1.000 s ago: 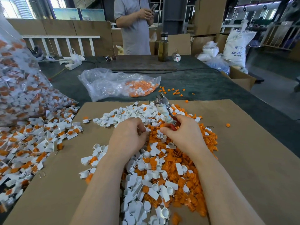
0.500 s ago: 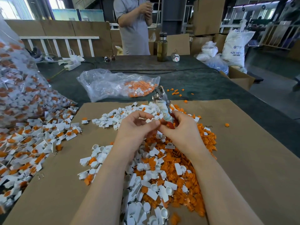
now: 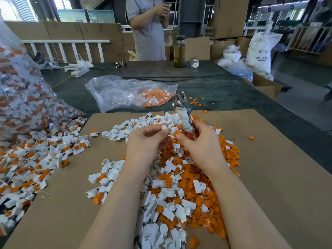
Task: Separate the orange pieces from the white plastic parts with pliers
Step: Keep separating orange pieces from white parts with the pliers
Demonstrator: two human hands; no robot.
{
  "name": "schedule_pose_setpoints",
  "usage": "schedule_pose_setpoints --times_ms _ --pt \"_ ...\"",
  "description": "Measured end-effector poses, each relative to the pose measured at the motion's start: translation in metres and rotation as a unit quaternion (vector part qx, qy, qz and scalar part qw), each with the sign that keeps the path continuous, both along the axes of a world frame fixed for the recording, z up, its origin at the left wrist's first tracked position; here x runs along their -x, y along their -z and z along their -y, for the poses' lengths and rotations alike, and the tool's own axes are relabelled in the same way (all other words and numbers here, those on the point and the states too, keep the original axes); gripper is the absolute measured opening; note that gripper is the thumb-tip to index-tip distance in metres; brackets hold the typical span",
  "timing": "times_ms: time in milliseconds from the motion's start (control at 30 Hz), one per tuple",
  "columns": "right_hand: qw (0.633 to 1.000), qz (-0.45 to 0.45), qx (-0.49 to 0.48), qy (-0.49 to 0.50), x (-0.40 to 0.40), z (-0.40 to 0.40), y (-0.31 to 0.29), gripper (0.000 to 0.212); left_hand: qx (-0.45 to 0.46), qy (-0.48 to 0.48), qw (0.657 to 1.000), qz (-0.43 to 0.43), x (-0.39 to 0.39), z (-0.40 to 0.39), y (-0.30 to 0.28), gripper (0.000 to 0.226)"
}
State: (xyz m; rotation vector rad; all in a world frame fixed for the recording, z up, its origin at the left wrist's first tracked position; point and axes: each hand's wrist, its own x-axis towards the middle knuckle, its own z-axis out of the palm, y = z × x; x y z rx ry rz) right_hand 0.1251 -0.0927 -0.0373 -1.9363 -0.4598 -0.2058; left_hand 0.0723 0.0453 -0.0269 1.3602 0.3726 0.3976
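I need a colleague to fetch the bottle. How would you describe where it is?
Look to the far edge of the dark table, beside the standing person. The bottle stands upright there: tall, filled with yellowish liquid, dark-capped, the only tall upright item near the small white container.

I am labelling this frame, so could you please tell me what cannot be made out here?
Head view only:
- Pliers: jaws blurred, open or closed unclear; handles hidden inside the right hand.
- White part pinched by the left hand: too small to tell whether orange remains inside.
- Big bag: cut by the left edge.
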Motion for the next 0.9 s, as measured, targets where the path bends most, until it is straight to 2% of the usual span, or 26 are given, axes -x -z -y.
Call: schedule_pose_setpoints --times_ms 167,400,700,900 --pt "0.999 0.02 -0.037 0.021 0.002 -0.002 0.0 0.015 -0.026 -0.023 0.999 -0.004 -0.001 0.002 0.001 0.011" --pt "0.998 0.045 -0.01 0.042 0.004 -0.006 0.0 0.02 -0.054 -0.023 0.998 -0.008 -0.001 0.007 0.0 0.011" --pt "0.995 0.07 -0.016 0.063 0.005 -0.007 0.001 0.018 -0.171 -0.046 0.984 -0.003 0.001 0.012 -0.004 0.009" --pt "0.995 0.076 -0.015 0.065 0.004 -0.007 0.001 0.016 -0.204 -0.037 0.978 0.004 0.002 0.015 -0.005 0.009"
